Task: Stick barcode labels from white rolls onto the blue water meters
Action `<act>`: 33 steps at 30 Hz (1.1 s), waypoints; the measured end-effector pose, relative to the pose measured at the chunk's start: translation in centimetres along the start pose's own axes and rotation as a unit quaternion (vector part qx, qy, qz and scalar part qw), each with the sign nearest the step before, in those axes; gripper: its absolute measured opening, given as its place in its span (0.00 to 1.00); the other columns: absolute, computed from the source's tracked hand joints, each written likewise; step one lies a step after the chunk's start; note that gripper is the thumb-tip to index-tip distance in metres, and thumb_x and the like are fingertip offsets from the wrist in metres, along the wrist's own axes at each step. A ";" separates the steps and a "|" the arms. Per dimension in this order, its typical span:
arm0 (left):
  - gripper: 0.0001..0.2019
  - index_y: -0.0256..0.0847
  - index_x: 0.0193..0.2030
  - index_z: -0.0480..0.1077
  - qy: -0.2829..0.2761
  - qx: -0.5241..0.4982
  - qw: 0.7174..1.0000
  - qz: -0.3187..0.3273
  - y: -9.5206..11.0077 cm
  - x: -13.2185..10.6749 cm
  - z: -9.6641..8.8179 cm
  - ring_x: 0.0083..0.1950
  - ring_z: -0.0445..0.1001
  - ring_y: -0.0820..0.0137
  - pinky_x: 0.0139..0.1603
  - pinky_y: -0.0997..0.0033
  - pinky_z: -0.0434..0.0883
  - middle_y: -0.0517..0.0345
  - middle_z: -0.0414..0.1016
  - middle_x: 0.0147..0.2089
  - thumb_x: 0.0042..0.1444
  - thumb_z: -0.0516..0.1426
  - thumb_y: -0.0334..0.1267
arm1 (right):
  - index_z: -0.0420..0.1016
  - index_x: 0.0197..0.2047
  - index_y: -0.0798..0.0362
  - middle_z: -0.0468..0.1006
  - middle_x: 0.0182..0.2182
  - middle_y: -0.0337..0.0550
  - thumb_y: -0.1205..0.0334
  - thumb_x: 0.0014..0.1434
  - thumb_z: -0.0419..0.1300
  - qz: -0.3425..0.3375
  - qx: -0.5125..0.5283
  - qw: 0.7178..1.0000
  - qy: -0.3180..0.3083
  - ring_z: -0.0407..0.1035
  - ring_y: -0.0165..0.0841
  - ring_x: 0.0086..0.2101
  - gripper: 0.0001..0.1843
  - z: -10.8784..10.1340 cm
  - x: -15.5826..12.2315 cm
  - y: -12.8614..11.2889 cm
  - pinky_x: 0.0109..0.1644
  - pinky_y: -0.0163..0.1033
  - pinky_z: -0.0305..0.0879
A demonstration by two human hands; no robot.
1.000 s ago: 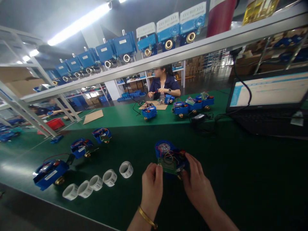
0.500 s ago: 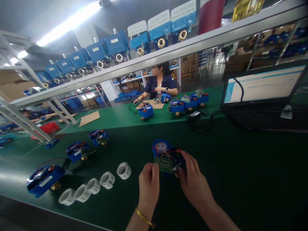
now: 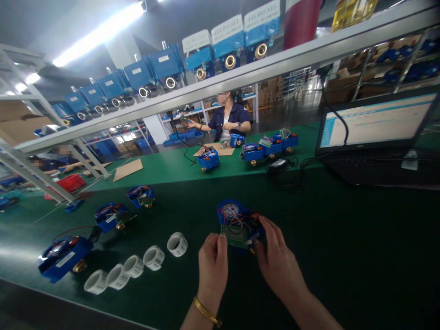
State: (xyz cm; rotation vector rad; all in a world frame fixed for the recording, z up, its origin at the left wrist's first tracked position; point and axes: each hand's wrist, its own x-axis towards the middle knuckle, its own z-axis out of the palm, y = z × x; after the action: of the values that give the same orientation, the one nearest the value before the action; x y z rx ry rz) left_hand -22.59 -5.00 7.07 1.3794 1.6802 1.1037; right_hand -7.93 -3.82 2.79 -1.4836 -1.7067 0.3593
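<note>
A blue water meter [image 3: 231,211] with loose coloured wires stands on the green bench in front of me. A small green circuit board [image 3: 235,235] lies across its near side. My left hand [image 3: 213,263], with a gold bangle at the wrist, pinches the board's left edge. My right hand [image 3: 277,259] grips the meter and the board from the right, fingers curled around them.
Several white label rolls [image 3: 134,264] lie in a row to the left, with three more blue meters [image 3: 112,213] beyond. A laptop [image 3: 374,133] stands at the right. A person sits across the bench behind other meters [image 3: 268,146]. A shelf rail [image 3: 240,75] runs overhead.
My hands and the meter have stayed nearly still. The person across the bench has stretched one arm out to the side.
</note>
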 end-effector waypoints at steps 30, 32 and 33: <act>0.25 0.39 0.28 0.64 -0.013 0.008 1.000 -0.024 -0.9 -1.4 -1.2 0.27 0.62 0.72 0.25 0.74 0.59 0.58 0.64 0.28 0.58 0.39 0.57 | 0.52 0.61 0.53 0.61 0.54 0.50 0.49 0.61 0.41 0.119 0.086 0.988 -0.044 0.64 0.44 0.49 0.28 -1.3 1.3 1.3 0.45 0.48 0.69; 0.25 0.40 0.26 0.65 0.009 0.030 0.999 -0.011 -2.6 -2.3 -1.6 0.28 0.64 0.71 0.29 0.72 0.63 0.58 0.65 0.27 0.57 0.40 0.57 | 0.52 0.62 0.52 0.63 0.54 0.49 0.43 0.58 0.43 0.163 0.134 0.974 -0.082 0.64 0.44 0.49 0.33 -1.6 2.4 2.7 0.47 0.49 0.68; 0.25 0.40 0.24 0.65 0.028 0.047 0.998 0.004 -3.9 -2.8 -1.7 0.28 0.65 0.70 0.32 0.71 0.64 0.58 0.65 0.26 0.57 0.41 0.57 | 0.53 0.62 0.51 0.65 0.53 0.49 0.40 0.57 0.44 0.184 0.154 0.964 -0.116 0.65 0.45 0.48 0.35 -1.6 3.1 3.5 0.47 0.49 0.67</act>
State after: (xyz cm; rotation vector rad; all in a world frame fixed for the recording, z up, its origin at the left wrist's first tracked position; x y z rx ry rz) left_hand -25.09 -8.32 4.20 1.4261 1.7886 1.0900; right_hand -4.25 -0.55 2.62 -1.5636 -1.4569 0.9865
